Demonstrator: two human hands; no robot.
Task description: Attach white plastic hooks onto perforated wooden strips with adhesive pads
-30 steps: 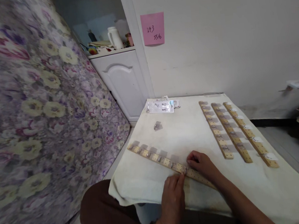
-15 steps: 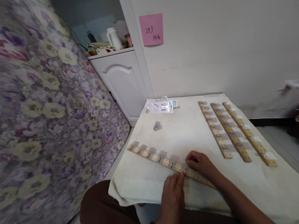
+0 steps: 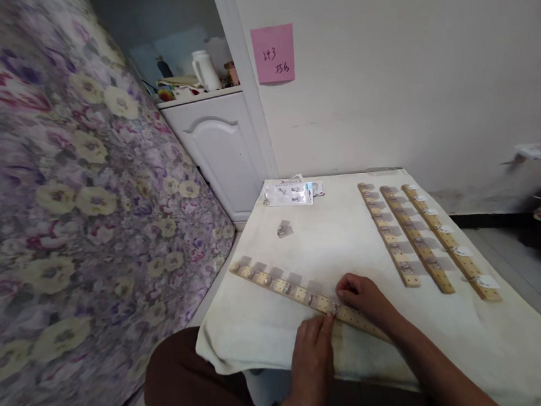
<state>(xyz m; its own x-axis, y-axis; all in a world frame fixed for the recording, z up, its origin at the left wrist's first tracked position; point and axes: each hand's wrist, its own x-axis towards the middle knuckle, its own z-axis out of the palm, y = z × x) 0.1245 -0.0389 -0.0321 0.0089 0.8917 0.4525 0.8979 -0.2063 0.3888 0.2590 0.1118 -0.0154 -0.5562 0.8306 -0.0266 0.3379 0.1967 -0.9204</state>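
Note:
A long wooden strip [image 3: 323, 302] with drilled holes lies slantwise near the table's front edge. Small shiny metal pieces, ring-like in look, sit along it, each with a greyish clear tag. My left hand [image 3: 311, 348] rests at the near side of the strip, fingers closed, the fingertips pressed on the last metal piece [image 3: 335, 309]. Across the strip my right hand [image 3: 363, 297] is curled, thumb and forefinger together just beyond that piece; what they pinch, if anything, is hidden. My right forearm covers the strip's right end.
Three similar strips, among them one with white tags [image 3: 465, 265], lie on the right. A loose metal piece with a tag [image 3: 283, 229] lies left of centre. Clear packaging [image 3: 289, 194] is at the back, before the wall [image 3: 360, 94]. Floral curtain [image 3: 94, 199] hangs at left.

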